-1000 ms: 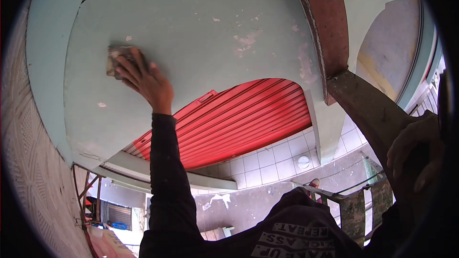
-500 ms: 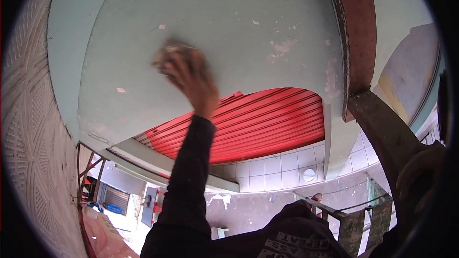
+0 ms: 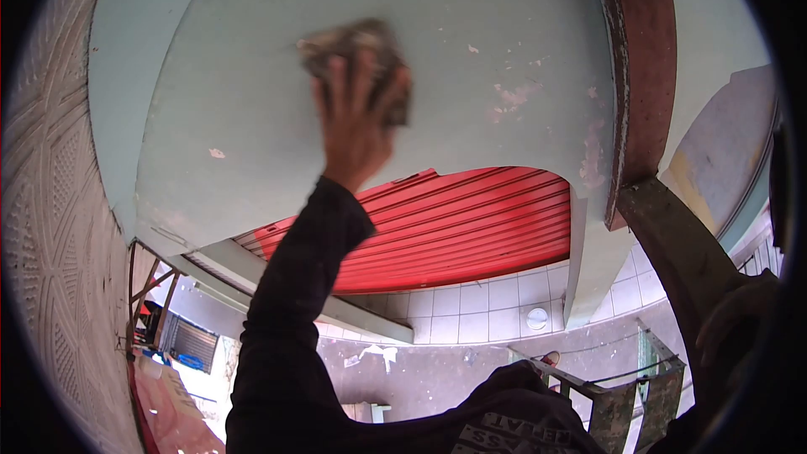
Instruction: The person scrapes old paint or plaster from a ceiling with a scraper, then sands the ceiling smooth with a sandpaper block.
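Observation:
My left hand is pressed palm-down against the pale green wall, its fingers spread over a folded grey-brown sheet. Motion blurs the sheet, which has straight edges and a mottled face like worn sandpaper. Around it the paint shows small chips and pinkish bare patches. In deep shadow at the right edge, my right hand has its fingers curled around the dark beam; part of this hand is lost in the dark.
A red roller shutter lies below the wall's curved edge. Far beneath are floor tiles and a worn ladder-like frame. A reddish-brown post stands to the right, and a textured patterned wall closes off the left.
My left hand has slid up and to the right across the wall with the sheet beneath it. The view has shifted slightly. My right hand stays at the beam.

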A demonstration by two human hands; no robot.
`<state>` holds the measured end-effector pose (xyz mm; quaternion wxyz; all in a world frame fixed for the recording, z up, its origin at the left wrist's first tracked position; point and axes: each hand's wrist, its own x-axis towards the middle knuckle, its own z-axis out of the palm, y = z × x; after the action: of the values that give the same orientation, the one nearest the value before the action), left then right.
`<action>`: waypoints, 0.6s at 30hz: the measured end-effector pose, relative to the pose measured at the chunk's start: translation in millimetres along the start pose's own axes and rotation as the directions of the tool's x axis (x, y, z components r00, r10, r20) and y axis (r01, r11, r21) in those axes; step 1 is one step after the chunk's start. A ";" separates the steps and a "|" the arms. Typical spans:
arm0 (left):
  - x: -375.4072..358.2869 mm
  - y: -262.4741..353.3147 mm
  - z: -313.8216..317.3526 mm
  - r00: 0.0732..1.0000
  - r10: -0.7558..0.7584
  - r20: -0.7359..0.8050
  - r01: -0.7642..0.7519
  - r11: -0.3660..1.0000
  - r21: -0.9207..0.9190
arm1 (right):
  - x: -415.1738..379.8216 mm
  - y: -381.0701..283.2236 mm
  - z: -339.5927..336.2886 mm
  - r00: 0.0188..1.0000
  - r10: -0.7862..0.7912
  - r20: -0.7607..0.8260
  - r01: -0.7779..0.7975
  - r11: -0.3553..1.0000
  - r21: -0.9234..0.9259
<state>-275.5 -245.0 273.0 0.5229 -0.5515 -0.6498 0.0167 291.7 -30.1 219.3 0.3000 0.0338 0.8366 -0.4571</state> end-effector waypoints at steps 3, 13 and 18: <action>33.9 -55.9 -14.1 0.905 -0.253 -0.341 0.254 0.966 -0.041 | 6.1 4.0 -1.4 1.000 -0.011 0.015 0.011 1.000 0.001; -62.9 121.9 65.6 0.999 -0.008 0.049 0.016 0.987 -0.161 | 10.0 21.3 2.5 0.999 -0.020 0.048 0.020 1.000 -0.008; -101.8 2.4 55.8 0.972 -0.224 -0.074 0.223 0.975 -0.025 | 5.1 26.6 9.1 0.998 -0.017 0.053 0.018 1.000 -0.021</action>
<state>-328.6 -287.9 179.0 0.5414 -0.4794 -0.6872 -0.0688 300.7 -23.0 193.1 0.3182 0.0113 0.8335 -0.4515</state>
